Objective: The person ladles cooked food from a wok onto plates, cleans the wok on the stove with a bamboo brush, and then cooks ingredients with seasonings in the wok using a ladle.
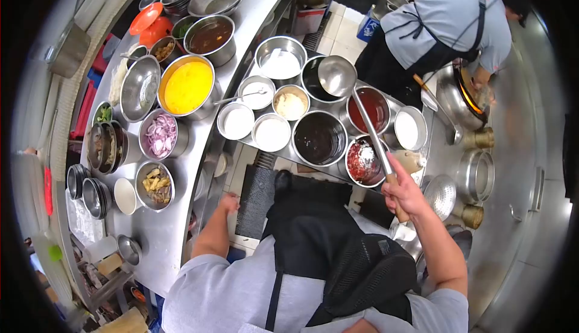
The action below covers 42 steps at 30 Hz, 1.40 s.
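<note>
My right hand [405, 187] is wrapped round the wooden handle end of a long metal ladle [338, 77]. The ladle's bowl hangs over the seasoning pots, partly covering a pot of dark liquid [312, 81]. Its shaft crosses above a pot of red sauce [375, 105] and a pot of chili in oil [360, 159]. Low on the other side, my left hand [227, 204] is beside the steel counter, fingers curled, with nothing visible in it. Nearer the middle stand a pot of dark sauce [319, 143] and several pots of white seasonings [271, 133].
On the left counter [172, 236] stand a pot of yellow liquid [188, 85], sliced onions [161, 135] and stacked bowls [96, 197]. A co-worker [443, 22] bends over a wok [458, 95] at upper right. A perforated strainer [440, 195] lies right of my hand.
</note>
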{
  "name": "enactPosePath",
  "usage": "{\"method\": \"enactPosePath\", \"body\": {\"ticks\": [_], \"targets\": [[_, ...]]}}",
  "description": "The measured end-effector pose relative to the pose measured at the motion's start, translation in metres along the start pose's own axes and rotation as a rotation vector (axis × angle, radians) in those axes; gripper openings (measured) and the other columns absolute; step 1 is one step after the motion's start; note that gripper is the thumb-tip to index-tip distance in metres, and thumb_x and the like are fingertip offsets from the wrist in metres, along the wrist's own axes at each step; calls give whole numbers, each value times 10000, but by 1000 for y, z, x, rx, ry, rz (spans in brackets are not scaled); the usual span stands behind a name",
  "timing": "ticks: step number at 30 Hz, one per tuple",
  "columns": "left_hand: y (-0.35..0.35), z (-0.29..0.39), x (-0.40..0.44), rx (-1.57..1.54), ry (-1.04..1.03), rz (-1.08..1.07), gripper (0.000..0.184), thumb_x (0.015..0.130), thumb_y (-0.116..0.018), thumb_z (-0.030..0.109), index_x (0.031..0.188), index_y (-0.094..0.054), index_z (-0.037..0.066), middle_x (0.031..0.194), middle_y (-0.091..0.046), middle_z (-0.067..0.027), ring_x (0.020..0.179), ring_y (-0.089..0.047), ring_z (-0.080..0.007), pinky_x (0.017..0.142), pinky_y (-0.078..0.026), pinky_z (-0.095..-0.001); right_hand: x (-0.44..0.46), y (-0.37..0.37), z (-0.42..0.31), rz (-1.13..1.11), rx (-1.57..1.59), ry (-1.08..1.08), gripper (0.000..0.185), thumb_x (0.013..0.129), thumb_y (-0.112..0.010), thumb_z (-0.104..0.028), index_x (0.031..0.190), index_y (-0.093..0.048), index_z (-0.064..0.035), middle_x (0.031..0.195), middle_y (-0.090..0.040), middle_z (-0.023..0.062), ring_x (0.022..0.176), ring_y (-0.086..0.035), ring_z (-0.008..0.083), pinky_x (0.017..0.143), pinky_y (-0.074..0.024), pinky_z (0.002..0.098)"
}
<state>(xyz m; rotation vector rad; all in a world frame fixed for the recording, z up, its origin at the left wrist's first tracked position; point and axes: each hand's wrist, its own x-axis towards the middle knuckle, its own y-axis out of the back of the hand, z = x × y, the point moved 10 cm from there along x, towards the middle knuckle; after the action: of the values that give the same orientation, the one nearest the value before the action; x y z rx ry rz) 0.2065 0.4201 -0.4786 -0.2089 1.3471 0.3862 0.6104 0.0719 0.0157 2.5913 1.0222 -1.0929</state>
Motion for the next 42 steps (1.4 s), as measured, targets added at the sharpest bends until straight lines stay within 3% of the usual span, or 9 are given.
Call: {"method": "enactPosePath", "body": {"ticks": [5, 9, 19, 26, 29, 30, 33, 40, 42], "targets": [[-12, -27, -10, -26, -73, -39, 470, 809, -506, -57, 1237, -525, 139, 793, -644, -183, 470, -522, -230, 372, -349, -354, 28, -11, -15, 68, -339, -34, 864, 857, -498, 60, 1574, -136, -260, 746, -513, 43, 470, -485, 118, 429, -439, 275], [-57, 9, -30, -106, -71, -70, 461, 809, -485, -45, 1230, -546, 133, 762, -639, -139, 486, -539, -205, 383, -370, -347, 35, -17, -25, 86, -488, -62, 859, 843, -489, 69, 1574, -156, -236, 762, -525, 49, 471, -490, 113, 430, -440, 270], [-58, 143, -66, 85, -295, -34, 519, 772, -463, -85, 1257, -539, 84, 766, -663, -104, 518, -566, -154, 412, -397, -311, -13, -22, -42, 5, 89, -14, 908, 835, -537, 59, 1576, -124, -267, 734, -508, 67, 448, -449, 113, 411, -407, 252], [-49, 123, -50, 266, -152, -66, 525, 810, -382, -60, 1293, -504, 104, 839, -708, -170, 595, -672, -226, 414, -448, -345, -34, -26, -44, 39, 136, 47, 939, 809, -616, -12, 1573, -137, -274, 713, -514, 71, 442, -437, 107, 399, -395, 231], [-56, 127, -53, 273, -121, -85, 540, 821, -368, -50, 1328, -468, 105, 863, -714, -187, 594, -680, -229, 407, -453, -355, -22, -27, -34, 38, 67, 29, 925, 822, -600, 1, 1575, -133, -263, 717, -511, 72, 444, -435, 107, 404, -404, 237], [-60, 131, -56, 290, -122, -86, 540, 821, -368, -50, 1328, -468, 105, 863, -714, -187, 594, -680, -229, 407, -453, -355, -17, -28, -28, 0, 78, 30, 902, 844, -520, 71, 1577, -116, -266, 733, -497, 61, 457, -441, 103, 419, -394, 235], [-71, 151, -74, 386, -173, -61, 537, 812, -416, -76, 1323, -500, 66, 849, -733, -156, 595, -683, -174, 432, -459, -310, -15, -23, -12, -27, 188, 29, 898, 856, -547, 32, 1578, -102, -263, 725, -493, 56, 456, -429, 102, 420, -384, 239], [-115, 182, -97, 623, -242, -105, 545, 836, -430, -86, 1362, -467, 52, 861, -729, -181, 590, -682, -184, 404, -452, -282, -154, 22, 35, -29, 573, 294, 937, 849, -620, -45, 1579, -76, -265, 732, -518, 78, 417, -407, 98, 373, -329, 239], [-132, 186, -101, 722, -300, -101, 577, 827, -427, -95, 1380, -458, 66, 884, -728, -188, 614, -684, -184, 399, -450, -278, -226, 42, 71, 115, 690, 377, 974, 803, -582, 17, 1581, -65, -260, 716, -511, 92, 393, -393, 98, 354, -307, 234]]}}
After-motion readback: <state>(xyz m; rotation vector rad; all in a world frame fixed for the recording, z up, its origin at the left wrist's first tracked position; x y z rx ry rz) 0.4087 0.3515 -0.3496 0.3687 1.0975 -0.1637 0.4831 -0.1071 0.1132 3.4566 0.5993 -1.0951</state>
